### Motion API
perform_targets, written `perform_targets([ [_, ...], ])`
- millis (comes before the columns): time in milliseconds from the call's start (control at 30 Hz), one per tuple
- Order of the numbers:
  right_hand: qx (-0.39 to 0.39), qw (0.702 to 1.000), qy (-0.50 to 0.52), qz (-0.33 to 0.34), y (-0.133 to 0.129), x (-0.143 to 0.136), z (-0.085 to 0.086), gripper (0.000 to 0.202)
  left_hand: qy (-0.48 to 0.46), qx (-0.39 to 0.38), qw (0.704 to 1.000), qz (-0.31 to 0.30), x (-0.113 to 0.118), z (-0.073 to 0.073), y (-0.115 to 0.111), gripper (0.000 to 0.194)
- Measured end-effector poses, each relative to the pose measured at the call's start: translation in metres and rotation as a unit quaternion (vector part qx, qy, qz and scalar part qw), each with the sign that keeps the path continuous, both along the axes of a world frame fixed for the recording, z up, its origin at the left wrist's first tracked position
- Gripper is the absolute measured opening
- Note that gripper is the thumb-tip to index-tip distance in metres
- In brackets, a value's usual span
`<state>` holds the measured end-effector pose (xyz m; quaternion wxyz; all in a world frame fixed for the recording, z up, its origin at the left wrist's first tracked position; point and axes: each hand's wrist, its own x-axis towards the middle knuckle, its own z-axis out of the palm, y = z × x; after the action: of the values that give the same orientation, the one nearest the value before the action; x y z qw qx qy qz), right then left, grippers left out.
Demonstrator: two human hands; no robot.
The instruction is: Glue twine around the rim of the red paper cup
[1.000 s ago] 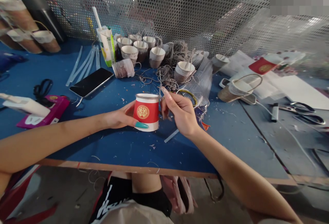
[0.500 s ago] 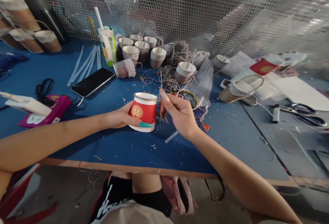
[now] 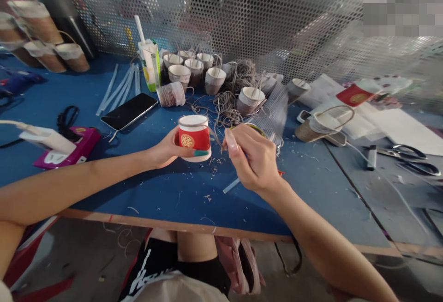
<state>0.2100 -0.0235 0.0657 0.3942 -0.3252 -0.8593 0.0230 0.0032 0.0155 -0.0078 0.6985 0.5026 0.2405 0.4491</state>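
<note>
A white paper cup (image 3: 195, 141) with a red band and a gold emblem stands slightly tilted in my left hand (image 3: 169, 148), the thumb across its front. Grey-brown cord runs round the cup just below the rim. To the right of the cup, my right hand (image 3: 254, 156) pinches a length of the same cord (image 3: 217, 136), its fingertips a short way from the cup wall. Behind that hand lies a tangled heap of grey cord (image 3: 226, 107), and a roll of tape is partly hidden by the fingers.
Several cord-wrapped cups (image 3: 214, 81) stand at the back before a perforated metal screen. A phone (image 3: 129, 111), clear glue sticks (image 3: 119, 88) and a purple power strip (image 3: 69, 147) lie left. Scissors (image 3: 403, 152) and a small corded basket (image 3: 320, 124) are right.
My left hand has raised the cup a little. My right hand has moved right and slightly down, drawing the cord out from the cup's side.
</note>
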Motion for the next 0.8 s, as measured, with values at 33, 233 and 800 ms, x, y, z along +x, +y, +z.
perform_targets([
  [33,0.055,0.998,-0.036,-0.024,-0.004,0.001,0.004,0.027,-0.008,0.010,0.999,0.032,0.001,0.000,0.002,0.058],
  [233,0.104,0.963,-0.015,-0.248,-0.032,0.026,0.028,0.019,-0.027,0.059,0.987,0.145,0.004,0.000,0.008,0.063],
  [800,-0.194,0.876,-0.211,-0.388,-0.043,0.074,-0.034,0.076,-0.098,-0.046,0.992,0.059,0.003,0.001,0.008,0.071],
])
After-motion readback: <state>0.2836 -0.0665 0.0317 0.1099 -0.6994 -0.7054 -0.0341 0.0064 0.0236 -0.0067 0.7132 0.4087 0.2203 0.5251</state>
